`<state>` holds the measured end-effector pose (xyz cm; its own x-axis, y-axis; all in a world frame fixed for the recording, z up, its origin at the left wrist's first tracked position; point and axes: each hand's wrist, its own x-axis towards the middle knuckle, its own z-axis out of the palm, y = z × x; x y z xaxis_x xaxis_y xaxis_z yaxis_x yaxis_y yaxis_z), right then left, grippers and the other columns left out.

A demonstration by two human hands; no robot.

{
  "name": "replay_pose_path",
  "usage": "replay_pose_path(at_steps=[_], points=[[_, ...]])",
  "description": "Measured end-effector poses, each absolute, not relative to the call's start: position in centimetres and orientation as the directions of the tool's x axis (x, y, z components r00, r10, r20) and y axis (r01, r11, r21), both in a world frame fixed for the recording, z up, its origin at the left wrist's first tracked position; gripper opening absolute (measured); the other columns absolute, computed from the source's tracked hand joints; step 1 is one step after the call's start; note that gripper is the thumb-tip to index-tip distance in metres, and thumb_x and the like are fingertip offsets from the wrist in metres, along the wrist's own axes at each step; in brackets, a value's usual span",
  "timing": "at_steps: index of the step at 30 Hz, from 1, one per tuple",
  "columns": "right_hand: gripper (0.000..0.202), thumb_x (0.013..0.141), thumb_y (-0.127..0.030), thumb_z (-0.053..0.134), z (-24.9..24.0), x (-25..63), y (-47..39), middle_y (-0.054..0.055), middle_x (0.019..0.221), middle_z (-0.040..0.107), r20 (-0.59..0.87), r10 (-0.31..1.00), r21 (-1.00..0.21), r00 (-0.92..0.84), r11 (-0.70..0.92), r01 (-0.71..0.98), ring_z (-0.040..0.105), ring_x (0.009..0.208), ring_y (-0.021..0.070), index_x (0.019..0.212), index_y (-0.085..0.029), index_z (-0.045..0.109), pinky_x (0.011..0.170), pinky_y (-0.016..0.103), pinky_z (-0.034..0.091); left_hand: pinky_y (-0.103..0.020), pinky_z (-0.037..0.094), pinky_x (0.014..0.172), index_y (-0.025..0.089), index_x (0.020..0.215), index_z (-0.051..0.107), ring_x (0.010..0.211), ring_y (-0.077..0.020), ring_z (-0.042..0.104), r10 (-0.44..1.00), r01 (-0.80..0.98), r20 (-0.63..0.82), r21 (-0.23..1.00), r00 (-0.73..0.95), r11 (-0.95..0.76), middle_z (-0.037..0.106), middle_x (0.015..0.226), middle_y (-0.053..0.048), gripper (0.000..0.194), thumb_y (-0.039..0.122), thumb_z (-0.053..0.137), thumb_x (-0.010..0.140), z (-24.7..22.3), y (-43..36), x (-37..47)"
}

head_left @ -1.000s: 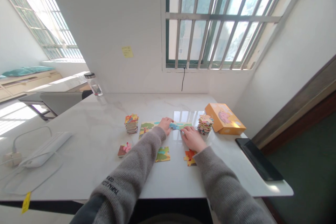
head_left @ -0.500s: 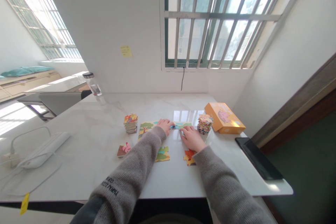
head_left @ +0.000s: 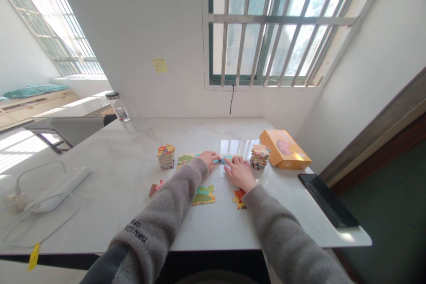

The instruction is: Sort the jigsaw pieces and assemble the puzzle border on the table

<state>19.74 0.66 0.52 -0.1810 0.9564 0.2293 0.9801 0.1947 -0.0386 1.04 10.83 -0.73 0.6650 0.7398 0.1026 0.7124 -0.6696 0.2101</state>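
Observation:
A partly joined strip of jigsaw puzzle (head_left: 184, 160) with green trees lies on the table, partly under my hands. My left hand (head_left: 209, 160) has its fingertips closed around a blue puzzle piece (head_left: 218, 160) at the strip's middle. From the other side, my right hand (head_left: 240, 174) rests with fingers stretched out, its index finger touching that piece. Nearer me lie a green and blue puzzle section (head_left: 204, 195) and a red-orange puzzle piece (head_left: 238, 199), partly covered by my right sleeve. My left forearm hides part of the pieces.
Stacks of puzzle pieces stand left (head_left: 166, 156) and right (head_left: 259, 157). A small pink and brown piece (head_left: 155, 188) lies left of my forearm. An orange box (head_left: 285, 149) and a black tablet-like slab (head_left: 328, 199) are right. Left are a power strip (head_left: 60, 191) and a bottle (head_left: 118, 107).
My right hand has shifted slightly left and its index finger now reaches the blue piece. My left hand stays at nearly the same spot, its forearm a little lower and further left.

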Motion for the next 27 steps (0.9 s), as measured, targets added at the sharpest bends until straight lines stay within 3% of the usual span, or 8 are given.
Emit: replay_pose_path(at_steps=[5, 10, 12, 17, 23, 27], points=[[0.041, 0.101, -0.044, 0.039, 0.5, 19.1, 0.8, 0.014, 0.126, 0.057, 0.243, 0.958, -0.023, -0.151, 0.162, 0.987, 0.047, 0.116, 0.0319, 0.136, -0.029, 0.054, 0.094, 0.044, 0.035, -0.038, 0.038, 0.113, 0.028, 0.123, 0.064, 0.123, -0.0245, 0.056, 0.782, 0.74, 0.127, 0.261, 0.611, -0.62, 0.062, 0.131, -0.005, 0.046, 0.015, 0.06, 0.079, -0.7, 11.6, 0.2], [0.041, 0.101, -0.043, 0.039, 0.3, 18.9, 0.7, 0.014, 0.127, 0.055, 0.252, 0.958, -0.028, -0.139, 0.151, 0.988, 0.046, 0.116, 0.0323, 0.137, -0.029, 0.053, 0.094, 0.045, 0.034, -0.054, 0.032, 0.114, 0.02, 0.133, 0.055, 0.127, -0.0334, 0.05, 0.907, 0.874, 0.144, 0.245, 0.395, -0.419, 0.057, 0.134, -0.015, 0.053, 0.017, 0.057, 0.08, -0.8, 12.3, -1.2], [0.041, 0.101, -0.044, 0.039, 0.2, 18.7, 0.8, 0.014, 0.128, 0.055, 0.257, 0.957, -0.031, -0.133, 0.146, 0.989, 0.045, 0.116, 0.0323, 0.137, -0.03, 0.053, 0.094, 0.046, 0.033, -0.053, 0.035, 0.111, 0.019, 0.131, 0.057, 0.125, -0.0334, 0.052, 0.925, 0.891, 0.13, 0.248, 0.358, -0.379, 0.057, 0.132, -0.016, 0.049, 0.018, 0.055, 0.081, -1.2, 12.4, -1.6], [0.043, 0.101, -0.044, 0.038, 0.1, 18.6, 0.8, 0.015, 0.129, 0.054, 0.254, 0.959, -0.033, -0.127, 0.14, 0.99, 0.044, 0.117, 0.0323, 0.138, -0.029, 0.052, 0.095, 0.046, 0.032, -0.041, 0.04, 0.11, 0.024, 0.123, 0.061, 0.12, -0.0264, 0.055, 0.927, 0.885, 0.137, 0.277, 0.348, -0.373, 0.059, 0.127, -0.008, 0.042, 0.018, 0.054, 0.082, -2.2, 12.2, -2.0], [0.043, 0.099, -0.042, 0.041, -0.1, 18.6, 0.9, 0.015, 0.129, 0.054, 0.254, 0.959, -0.032, -0.124, 0.136, 0.99, 0.044, 0.117, 0.0328, 0.139, -0.029, 0.052, 0.095, 0.046, 0.033, -0.041, 0.042, 0.108, 0.027, 0.122, 0.063, 0.119, -0.0289, 0.054, 0.919, 0.862, 0.173, 0.319, 0.355, -0.393, 0.058, 0.126, -0.007, 0.047, 0.026, 0.063, 0.075, -2.4, 11.4, -2.4], [0.042, 0.099, -0.041, 0.042, 0.0, 18.7, 0.8, 0.015, 0.128, 0.054, 0.243, 0.962, -0.041, -0.121, 0.134, 0.99, 0.044, 0.117, 0.0328, 0.138, -0.03, 0.053, 0.095, 0.045, 0.032, -0.042, 0.04, 0.109, 0.027, 0.122, 0.064, 0.117, -0.0281, 0.054, 0.905, 0.84, 0.203, 0.34, 0.373, -0.423, 0.059, 0.124, -0.007, 0.042, 0.028, 0.06, 0.08, -2.3, 10.6, -2.4]])
